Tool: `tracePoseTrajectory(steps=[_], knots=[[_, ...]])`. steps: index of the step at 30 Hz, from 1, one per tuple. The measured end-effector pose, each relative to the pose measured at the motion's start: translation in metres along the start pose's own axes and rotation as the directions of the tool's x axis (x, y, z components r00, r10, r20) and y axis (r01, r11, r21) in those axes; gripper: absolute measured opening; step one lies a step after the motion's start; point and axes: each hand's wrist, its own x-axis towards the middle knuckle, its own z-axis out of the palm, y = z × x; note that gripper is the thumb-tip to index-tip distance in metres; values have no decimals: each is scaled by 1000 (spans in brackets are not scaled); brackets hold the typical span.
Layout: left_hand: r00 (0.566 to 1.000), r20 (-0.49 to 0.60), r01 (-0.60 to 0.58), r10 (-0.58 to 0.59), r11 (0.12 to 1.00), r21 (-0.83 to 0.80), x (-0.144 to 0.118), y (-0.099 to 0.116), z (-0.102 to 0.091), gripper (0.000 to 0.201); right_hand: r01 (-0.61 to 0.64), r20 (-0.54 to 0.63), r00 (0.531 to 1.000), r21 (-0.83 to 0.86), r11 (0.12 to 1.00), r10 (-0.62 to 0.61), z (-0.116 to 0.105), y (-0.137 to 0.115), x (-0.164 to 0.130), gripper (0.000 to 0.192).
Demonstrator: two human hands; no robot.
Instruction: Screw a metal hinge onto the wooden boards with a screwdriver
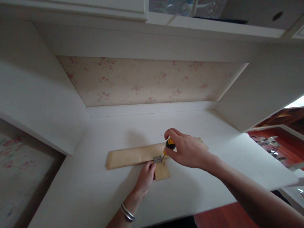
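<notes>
My right hand point(188, 150) is wrapped round the handle of a yellow-and-black screwdriver point(170, 144). The screwdriver points down, its tip at the right side of a small metal hinge point(157, 158). That hinge lies across the joint between a long, pale wooden board point(133, 156) and a short wooden block point(163, 171). My left hand point(146, 178) has its thumb and fingers closed at the block's left edge, just below the hinge; its fingertips are partly hidden. Part of the long board is covered by my right hand, with its far end showing beyond.
All this rests on a white countertop point(94, 191) between white side panels. Overhead is a white cabinet point(71, 4), and an open shelf with clear plastic items point(183, 5). Behind is floral wallpaper point(143, 82). Shiny glassware point(270, 141) stands off to the right.
</notes>
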Motion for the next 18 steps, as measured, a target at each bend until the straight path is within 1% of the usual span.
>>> tracePoseTrajectory(steps=[3, 5, 8, 9, 10, 12, 14, 16, 18], knots=[[1000, 3, 1, -1, 1000, -10, 2, -2, 0, 36, -26, -19, 999, -13, 1000, 26, 0, 0, 1, 14], [1000, 5, -4, 4, 1000, -16, 3, -4, 0, 36, -16, -11, 1000, -18, 1000, 16, -1, 0, 1, 9], [1000, 8, -19, 19, 1000, -22, 3, -5, 0, 35, 28, 39, 999, -8, 1000, -27, -6, 0, 1, 23], [1000, 9, -23, 23, 999, -22, 3, -4, 0, 34, 40, 53, 998, -6, 999, -40, -7, -1, 1, 25], [1000, 7, -26, 26, 999, -20, 2, -4, 0, 34, 48, 63, 997, -7, 999, -48, -9, -1, 1, 24], [1000, 5, -25, 25, 1000, -14, 1, -3, 0, 34, 53, 71, 996, -20, 998, -51, -10, 0, 2, 15], [1000, 2, -20, 20, 1000, -4, 1, -3, 0, 33, 57, 74, 996, -35, 998, -54, -10, 1, 3, 12], [1000, -1, -20, 20, 1000, 13, 1, -3, 0, 33, 84, 74, 994, -34, 996, -82, -10, 2, 5, 8], [1000, -4, -30, 30, 999, 30, 1, -3, 0, 33, 115, 71, 991, -26, 993, -113, -9, 2, 6, 19]])
